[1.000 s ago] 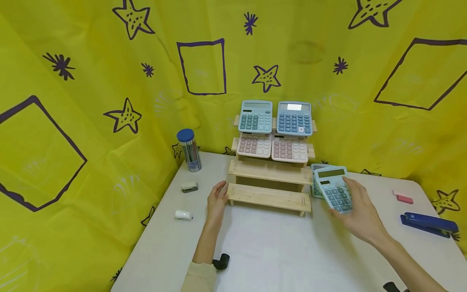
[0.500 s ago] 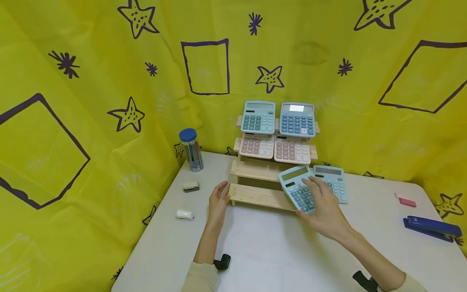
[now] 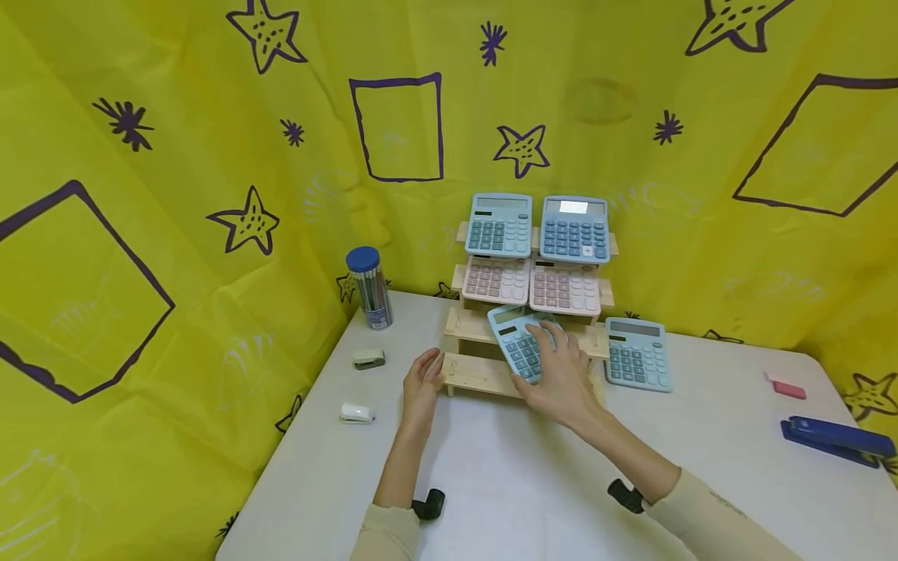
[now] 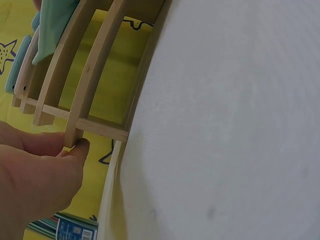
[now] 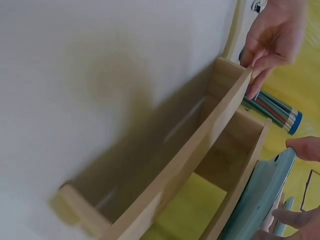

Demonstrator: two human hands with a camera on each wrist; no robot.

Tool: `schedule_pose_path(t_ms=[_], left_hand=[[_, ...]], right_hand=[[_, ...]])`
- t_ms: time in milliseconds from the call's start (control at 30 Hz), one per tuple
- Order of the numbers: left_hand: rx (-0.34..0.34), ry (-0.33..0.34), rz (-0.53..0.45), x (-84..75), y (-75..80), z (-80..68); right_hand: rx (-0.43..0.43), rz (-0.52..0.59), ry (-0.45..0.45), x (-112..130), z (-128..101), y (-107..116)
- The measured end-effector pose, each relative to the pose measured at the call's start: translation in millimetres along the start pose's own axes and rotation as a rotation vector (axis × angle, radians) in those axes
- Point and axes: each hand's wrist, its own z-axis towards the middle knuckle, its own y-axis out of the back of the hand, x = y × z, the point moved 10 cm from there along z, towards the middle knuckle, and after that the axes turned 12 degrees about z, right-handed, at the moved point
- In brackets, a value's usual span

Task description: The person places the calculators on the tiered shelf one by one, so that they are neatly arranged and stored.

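My right hand (image 3: 563,383) holds a light blue-green calculator (image 3: 520,352), tilted, over the third step down of a wooden stepped rack (image 3: 484,377). In the right wrist view that calculator (image 5: 265,192) is seen edge-on, with fingers at its sides. My left hand (image 3: 421,387) pinches the left end of the rack's lowest board; thumb and fingertip on the wood (image 4: 86,90) show in the left wrist view. On the top step stand a mint calculator (image 3: 499,226) and a blue calculator (image 3: 574,230). Below them are two pink calculators (image 3: 496,279).
Right of the rack a light blue calculator (image 3: 637,354) lies on the white table (image 3: 505,483). Further right are a pink eraser (image 3: 789,389) and a blue stapler (image 3: 836,441). At left stand a pencil tub (image 3: 370,288) and two small staplers (image 3: 358,414).
My right hand has carried the calculator leftward from above the one on the table to the rack's third step. My left hand has stayed at the rack's left end.
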Motion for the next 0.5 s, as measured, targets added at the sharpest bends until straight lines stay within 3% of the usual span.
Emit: schedule_pose_path(t_ms=[500], left_hand=[[0.008,0.011,0.028,1.9,0.3,0.2]], right_hand=[[-0.105,-0.056,-0.148,14,44,-51]])
